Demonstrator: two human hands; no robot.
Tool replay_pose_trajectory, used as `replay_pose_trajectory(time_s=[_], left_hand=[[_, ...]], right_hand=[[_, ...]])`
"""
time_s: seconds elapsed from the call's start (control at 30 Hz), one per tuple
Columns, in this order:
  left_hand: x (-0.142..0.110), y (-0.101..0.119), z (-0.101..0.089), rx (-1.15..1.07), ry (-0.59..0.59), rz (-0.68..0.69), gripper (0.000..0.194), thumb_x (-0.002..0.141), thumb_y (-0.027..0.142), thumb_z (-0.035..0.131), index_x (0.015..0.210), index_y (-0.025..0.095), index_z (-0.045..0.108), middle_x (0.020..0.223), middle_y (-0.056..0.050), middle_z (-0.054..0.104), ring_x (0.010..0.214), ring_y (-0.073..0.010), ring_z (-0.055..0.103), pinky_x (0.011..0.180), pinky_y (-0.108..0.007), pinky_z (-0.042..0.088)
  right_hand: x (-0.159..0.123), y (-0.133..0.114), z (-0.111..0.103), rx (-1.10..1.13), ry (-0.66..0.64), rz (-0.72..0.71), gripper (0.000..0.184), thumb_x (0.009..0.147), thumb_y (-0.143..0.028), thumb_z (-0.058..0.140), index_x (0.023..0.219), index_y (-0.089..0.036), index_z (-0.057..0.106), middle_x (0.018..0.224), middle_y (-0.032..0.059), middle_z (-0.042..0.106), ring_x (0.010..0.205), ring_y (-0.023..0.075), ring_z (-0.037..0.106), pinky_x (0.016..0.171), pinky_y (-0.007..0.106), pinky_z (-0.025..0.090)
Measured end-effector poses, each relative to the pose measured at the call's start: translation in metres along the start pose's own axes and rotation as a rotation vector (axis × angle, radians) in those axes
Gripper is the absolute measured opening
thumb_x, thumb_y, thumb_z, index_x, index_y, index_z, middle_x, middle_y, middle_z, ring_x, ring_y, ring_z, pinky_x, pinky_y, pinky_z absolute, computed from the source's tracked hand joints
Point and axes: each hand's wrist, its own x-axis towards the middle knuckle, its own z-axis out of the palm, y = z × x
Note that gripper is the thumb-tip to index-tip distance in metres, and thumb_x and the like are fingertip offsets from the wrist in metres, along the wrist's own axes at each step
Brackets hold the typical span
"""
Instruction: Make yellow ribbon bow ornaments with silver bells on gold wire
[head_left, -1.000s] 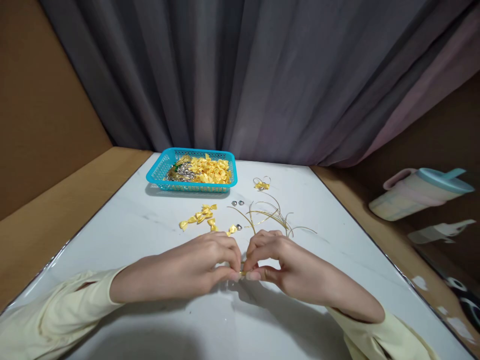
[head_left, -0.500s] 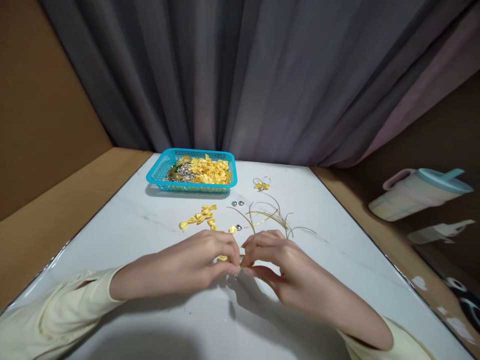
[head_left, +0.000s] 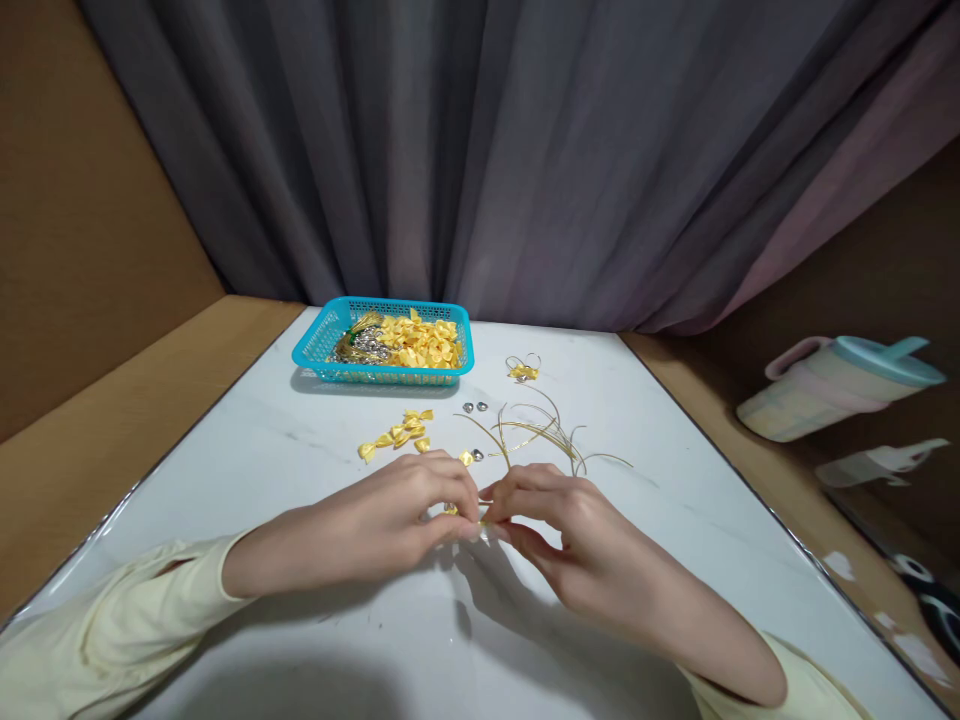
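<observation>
My left hand (head_left: 405,505) and my right hand (head_left: 559,515) meet fingertip to fingertip above the white tabletop, both closed in a pinch. A short stretch of gold cord (head_left: 486,503) spans the small gap between them. A small yellow piece, like a ribbon bow (head_left: 451,510), shows behind my left fingers; most of it is hidden. Just beyond my hands lie several loose yellow bows (head_left: 401,433), one bow (head_left: 466,458) beside a silver bead (head_left: 478,455), and a spread of loose gold cords (head_left: 551,432). Two more silver beads (head_left: 475,407) sit farther back.
A blue basket (head_left: 382,376) at the back holds yellow bows, silver beads and bundled gold cords. A looped cord with a yellow bow (head_left: 523,372) lies to its right. Along the right side are a tumbler (head_left: 832,390), a small squeeze bottle (head_left: 877,465) and paper scraps (head_left: 838,566).
My hands have risen slightly and stay pinched together. The yellow piece behind my left fingers has turned a little, and more cord shows between the hands.
</observation>
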Motion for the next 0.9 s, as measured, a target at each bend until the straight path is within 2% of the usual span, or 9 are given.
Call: replay_pose_trajectory(time_s=[0.13, 0.23, 0.33, 0.4, 0.47, 0.53, 0.6, 0.73, 0.9], left_hand=[[0.005, 0.000, -0.004, -0.065, 0.031, 0.003, 0.016, 0.088, 0.021, 0.051, 0.077, 0.018, 0.062, 0.085, -0.001, 0.063, 0.086, -0.0161, 0.056, 0.080, -0.027, 0.040], [0.005, -0.004, -0.006, -0.064, 0.057, -0.048, 0.011, 0.086, 0.029, 0.055, 0.092, 0.021, 0.060, 0.097, -0.001, 0.062, 0.093, -0.0180, 0.054, 0.082, -0.029, 0.040], [0.000, -0.014, 0.002, 0.089, 0.108, -0.107, 0.028, 0.084, 0.037, 0.057, 0.107, 0.022, 0.050, 0.110, -0.005, 0.055, 0.101, -0.0225, 0.049, 0.084, -0.033, 0.039], [-0.004, -0.022, 0.014, 0.231, 0.110, -0.126, 0.022, 0.086, 0.034, 0.054, 0.100, 0.018, 0.049, 0.100, -0.006, 0.054, 0.092, -0.0233, 0.049, 0.080, -0.036, 0.040], [-0.005, -0.030, 0.027, 0.290, -0.015, -0.174, 0.012, 0.088, 0.028, 0.051, 0.087, 0.016, 0.047, 0.089, -0.006, 0.054, 0.081, -0.0217, 0.050, 0.072, -0.034, 0.041], [-0.004, -0.036, 0.036, 0.333, -0.022, -0.187, 0.008, 0.090, 0.018, 0.043, 0.083, 0.015, 0.046, 0.088, -0.007, 0.054, 0.081, -0.0211, 0.049, 0.072, -0.034, 0.040], [-0.001, -0.041, 0.040, 0.336, -0.002, -0.135, 0.013, 0.092, 0.015, 0.037, 0.082, 0.016, 0.046, 0.086, -0.006, 0.054, 0.080, -0.0199, 0.049, 0.071, -0.033, 0.039], [0.005, -0.040, 0.030, 0.246, 0.020, -0.107, 0.024, 0.095, 0.022, 0.033, 0.075, 0.017, 0.045, 0.075, -0.002, 0.053, 0.071, -0.0167, 0.049, 0.065, -0.029, 0.037], [0.006, -0.018, 0.014, 0.153, 0.065, -0.106, 0.026, 0.096, 0.021, 0.029, 0.080, 0.017, 0.049, 0.080, -0.002, 0.055, 0.078, -0.0164, 0.051, 0.072, -0.030, 0.039]], right_hand=[[-0.002, -0.001, -0.004, -0.016, 0.047, -0.018, 0.023, 0.082, -0.002, 0.047, 0.083, -0.016, 0.065, 0.081, 0.0047, 0.063, 0.075, 0.0157, 0.056, 0.072, 0.028, 0.042], [-0.002, -0.001, -0.011, -0.042, 0.071, -0.014, 0.022, 0.082, -0.003, 0.048, 0.083, -0.016, 0.065, 0.082, 0.0053, 0.064, 0.076, 0.0166, 0.056, 0.072, 0.029, 0.042], [-0.003, 0.001, -0.019, -0.066, 0.097, 0.003, 0.020, 0.083, -0.005, 0.049, 0.082, -0.016, 0.065, 0.081, 0.0055, 0.064, 0.076, 0.0171, 0.057, 0.072, 0.030, 0.042], [-0.002, 0.001, -0.024, -0.069, 0.097, 0.015, 0.019, 0.083, -0.006, 0.049, 0.080, -0.016, 0.065, 0.080, 0.0050, 0.065, 0.075, 0.0168, 0.057, 0.071, 0.029, 0.043], [-0.001, 0.002, -0.027, -0.062, 0.060, 0.028, 0.020, 0.082, -0.005, 0.050, 0.077, -0.016, 0.065, 0.079, 0.0044, 0.065, 0.073, 0.0156, 0.058, 0.068, 0.027, 0.043], [0.001, 0.002, -0.028, -0.041, -0.010, 0.040, 0.021, 0.081, -0.003, 0.051, 0.076, -0.016, 0.066, 0.078, 0.0039, 0.065, 0.071, 0.0144, 0.059, 0.066, 0.025, 0.043], [0.004, 0.003, -0.027, -0.009, -0.079, 0.049, 0.022, 0.080, -0.002, 0.051, 0.078, -0.016, 0.068, 0.078, 0.0033, 0.066, 0.072, 0.0138, 0.060, 0.066, 0.024, 0.044], [0.009, 0.009, -0.018, 0.058, -0.135, 0.089, 0.021, 0.078, -0.002, 0.053, 0.079, -0.015, 0.069, 0.081, 0.0038, 0.068, 0.075, 0.0146, 0.061, 0.070, 0.025, 0.046], [0.013, 0.014, -0.009, 0.057, -0.070, 0.110, 0.019, 0.080, -0.005, 0.055, 0.079, -0.017, 0.069, 0.082, 0.0027, 0.069, 0.077, 0.0151, 0.060, 0.079, 0.030, 0.044]])
